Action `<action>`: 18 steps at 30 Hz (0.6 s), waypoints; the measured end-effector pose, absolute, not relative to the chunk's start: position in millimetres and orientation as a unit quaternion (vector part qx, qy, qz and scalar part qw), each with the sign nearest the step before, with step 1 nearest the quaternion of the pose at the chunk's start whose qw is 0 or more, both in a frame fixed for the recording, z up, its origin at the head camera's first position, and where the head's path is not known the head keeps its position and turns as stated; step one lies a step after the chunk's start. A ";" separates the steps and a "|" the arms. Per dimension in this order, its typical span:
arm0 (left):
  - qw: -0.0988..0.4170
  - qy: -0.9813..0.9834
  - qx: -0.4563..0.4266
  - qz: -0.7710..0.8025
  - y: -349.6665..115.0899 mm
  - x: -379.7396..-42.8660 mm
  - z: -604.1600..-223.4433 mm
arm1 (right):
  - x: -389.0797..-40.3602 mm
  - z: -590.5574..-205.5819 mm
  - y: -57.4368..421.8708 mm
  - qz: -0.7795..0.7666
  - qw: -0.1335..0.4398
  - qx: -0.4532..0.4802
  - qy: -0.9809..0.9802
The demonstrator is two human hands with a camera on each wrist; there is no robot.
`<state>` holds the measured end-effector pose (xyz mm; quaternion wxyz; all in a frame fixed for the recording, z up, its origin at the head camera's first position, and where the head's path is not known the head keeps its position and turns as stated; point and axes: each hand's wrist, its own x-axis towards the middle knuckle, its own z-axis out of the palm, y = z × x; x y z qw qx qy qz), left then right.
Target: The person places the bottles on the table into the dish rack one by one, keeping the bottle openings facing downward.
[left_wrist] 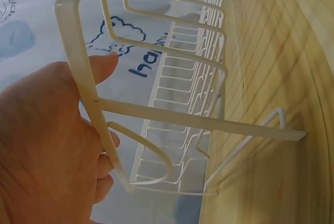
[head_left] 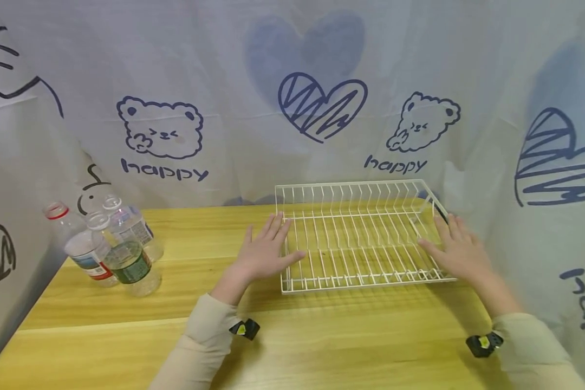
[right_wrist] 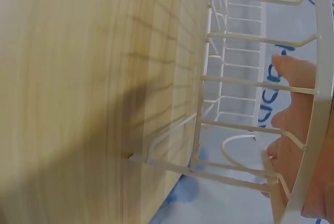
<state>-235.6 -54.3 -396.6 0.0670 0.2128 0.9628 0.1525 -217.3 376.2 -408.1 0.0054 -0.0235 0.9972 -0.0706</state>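
Observation:
A white wire dish rack (head_left: 351, 290) stands on the wooden table. At its left end is my left hand (head_left: 265, 254), fingers straight and reaching away from me, thumb spread over the front corner. From the left wrist view, the thumb (left_wrist: 104, 66) lies over the top rim of the rack (left_wrist: 86, 78), with the fingertips showing past it. On the opposite end rests my right hand (head_left: 460, 252), its fingers extended along the side rim and the thumb pointing inward over the wires. Part of that hand (right_wrist: 300, 83) is hidden behind the rack's wires (right_wrist: 261, 83) in the right wrist view.
Several clear plastic bottles without caps stand together at the left: a green-labelled one (head_left: 129, 265) in front, a red-ringed one (head_left: 80, 244) and another (head_left: 138, 227) behind. A printed white curtain (head_left: 239, 135) hangs behind the table (head_left: 322, 341) and along both sides.

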 end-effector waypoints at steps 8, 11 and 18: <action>0.060 0.967 0.195 0.155 -77.1 -234.7 -400.6 | -220.1 -404.8 347.7 -0.088 0.015 -0.020 0.996; 0.056 0.969 0.185 0.156 -85.8 -233.7 -400.4 | -220.9 -403.2 337.1 -0.097 0.014 -0.024 0.995; 0.050 0.973 0.165 0.156 -105.9 -232.2 -398.5 | -220.9 -399.9 309.8 -0.107 0.020 -0.017 0.994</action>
